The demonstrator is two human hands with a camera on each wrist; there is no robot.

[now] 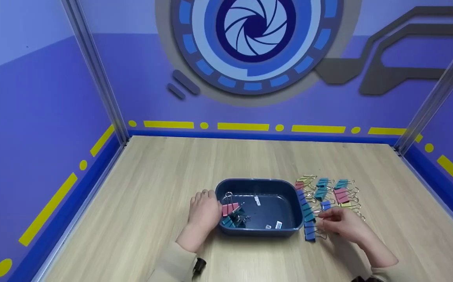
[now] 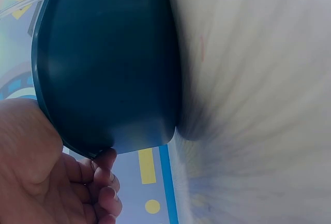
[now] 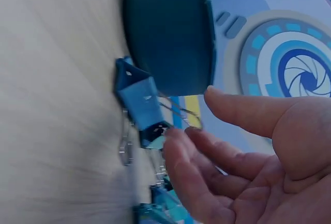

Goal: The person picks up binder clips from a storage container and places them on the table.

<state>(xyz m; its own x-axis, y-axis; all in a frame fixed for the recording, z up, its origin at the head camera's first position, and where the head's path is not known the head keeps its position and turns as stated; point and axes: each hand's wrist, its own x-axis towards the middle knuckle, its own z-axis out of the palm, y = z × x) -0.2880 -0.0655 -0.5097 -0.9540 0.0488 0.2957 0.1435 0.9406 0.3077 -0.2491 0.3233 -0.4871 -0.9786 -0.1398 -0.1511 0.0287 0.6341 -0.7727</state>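
A dark blue plastic box (image 1: 259, 232) stands on the table, with a pink binder clip (image 1: 230, 209) and several teal binder clips (image 1: 228, 222) at its left end. My left hand (image 1: 204, 209) grips the box's left rim; in the left wrist view its fingers (image 2: 107, 182) curl at the rim's edge. Right of the box, my right hand (image 1: 342, 223) hovers beside a blue binder clip (image 1: 309, 231) and a teal one (image 1: 308, 212). Thumb and fingers stand apart in the right wrist view, the fingertips close to the blue clip's (image 3: 142, 102) wire handle; contact is unclear.
More binder clips lie in rough columns right of the box, among them a pink clip (image 1: 342, 195), a teal clip (image 1: 320, 193) and a small blue clip (image 1: 325, 205). Small white labels (image 1: 278, 225) show on the box floor. Patterned panels (image 1: 132, 78) enclose the wooden table (image 1: 163, 172).
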